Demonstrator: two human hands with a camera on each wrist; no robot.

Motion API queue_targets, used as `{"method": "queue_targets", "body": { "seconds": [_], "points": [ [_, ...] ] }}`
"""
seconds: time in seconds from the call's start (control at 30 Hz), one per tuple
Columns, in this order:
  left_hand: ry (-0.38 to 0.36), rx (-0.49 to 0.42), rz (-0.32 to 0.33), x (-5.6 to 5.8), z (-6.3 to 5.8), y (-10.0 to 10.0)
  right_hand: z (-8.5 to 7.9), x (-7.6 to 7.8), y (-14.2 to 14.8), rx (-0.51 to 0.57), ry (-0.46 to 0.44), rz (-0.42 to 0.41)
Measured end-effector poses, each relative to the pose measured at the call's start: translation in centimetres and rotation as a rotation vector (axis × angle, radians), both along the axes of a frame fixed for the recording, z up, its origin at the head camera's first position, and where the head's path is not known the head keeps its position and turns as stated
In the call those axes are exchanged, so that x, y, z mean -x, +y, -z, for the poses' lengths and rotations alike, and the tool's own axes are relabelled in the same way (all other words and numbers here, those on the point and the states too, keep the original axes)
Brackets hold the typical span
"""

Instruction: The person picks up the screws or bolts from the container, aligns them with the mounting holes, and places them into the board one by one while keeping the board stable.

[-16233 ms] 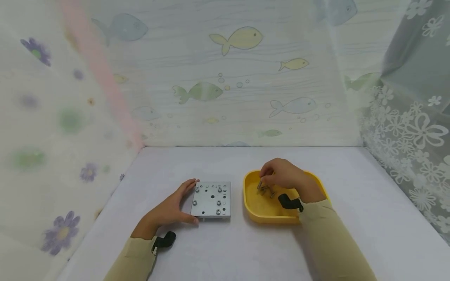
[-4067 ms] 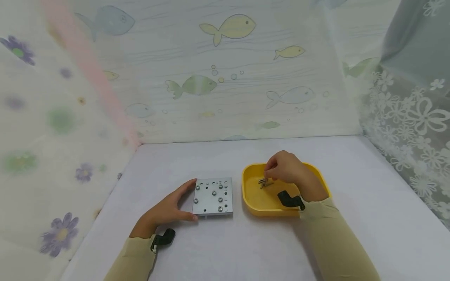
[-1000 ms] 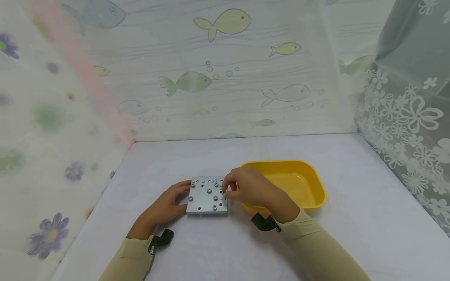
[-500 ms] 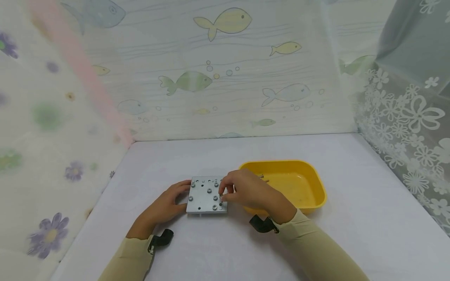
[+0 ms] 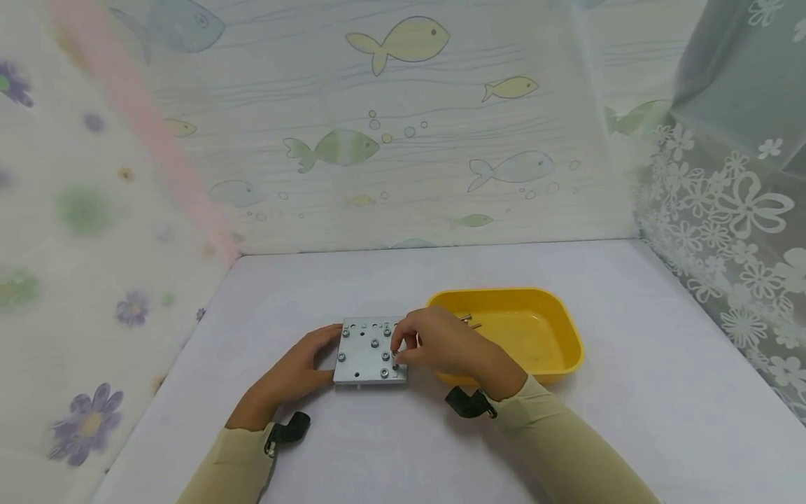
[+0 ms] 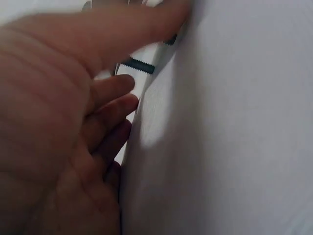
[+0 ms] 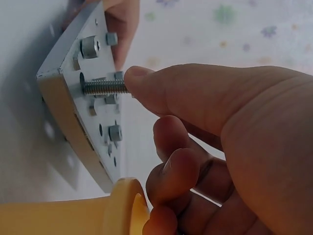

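Observation:
A silvery metal plate [image 5: 365, 360] with several holes and socket-head screws standing in it lies in the middle of the table. My left hand [image 5: 296, 369] holds its left edge, fingers toward the far corner and thumb toward the near one. In the left wrist view a threaded shank [image 6: 138, 65] shows below the plate. My right hand [image 5: 446, 341] pinches a screw [image 7: 105, 87] over the plate's right side. The right wrist view shows the screw's tip at a hole, with its head hidden by the thumb and fingers.
A yellow tray [image 5: 535, 339] stands just right of the plate, partly beneath the right forearm. Loose screws [image 5: 467, 318] lie at its left end, partly hidden by the right hand. A patterned curtain [image 5: 434, 175] closes off the table's back edge.
My right hand went from the tray to the plate's right side with a screw, then shifted slightly toward the near edge over the last second. The left hand stays at the plate.

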State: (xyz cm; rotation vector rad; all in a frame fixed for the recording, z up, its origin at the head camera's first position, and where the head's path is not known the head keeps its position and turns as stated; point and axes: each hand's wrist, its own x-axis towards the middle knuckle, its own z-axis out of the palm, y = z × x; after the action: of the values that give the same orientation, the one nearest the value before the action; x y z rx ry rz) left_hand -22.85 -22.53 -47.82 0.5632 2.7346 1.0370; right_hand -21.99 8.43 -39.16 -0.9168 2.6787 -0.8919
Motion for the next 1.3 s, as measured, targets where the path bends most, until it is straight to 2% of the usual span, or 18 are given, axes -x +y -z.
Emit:
{"method": "queue_targets", "body": {
  "seconds": [0.2,0.37,0.6,1.1,1.3],
  "points": [
    [-0.060,-0.037,0.006,-0.11,-0.03,-0.34,0.17,0.12,0.07,0.001,-0.010,0.006],
    [-0.067,-0.049,0.029,-0.36,-0.52,-0.29,0.06,0.10,0.02,-0.006,-0.006,-0.001],
    [-0.087,-0.073,0.021,-0.63,-0.83,-0.11,-0.11,-0.01,-0.11,-0.028,-0.020,-0.004],
    [-0.079,-0.068,0.015,-0.62,-0.64,-0.13,0.25,0.05,-0.21,-0.018,-0.024,-0.029],
    [-0.051,-0.081,0.031,-0.57,-0.51,-0.18,0.32,0.07,-0.27,-0.014,-0.019,-0.034]
  ]
}}
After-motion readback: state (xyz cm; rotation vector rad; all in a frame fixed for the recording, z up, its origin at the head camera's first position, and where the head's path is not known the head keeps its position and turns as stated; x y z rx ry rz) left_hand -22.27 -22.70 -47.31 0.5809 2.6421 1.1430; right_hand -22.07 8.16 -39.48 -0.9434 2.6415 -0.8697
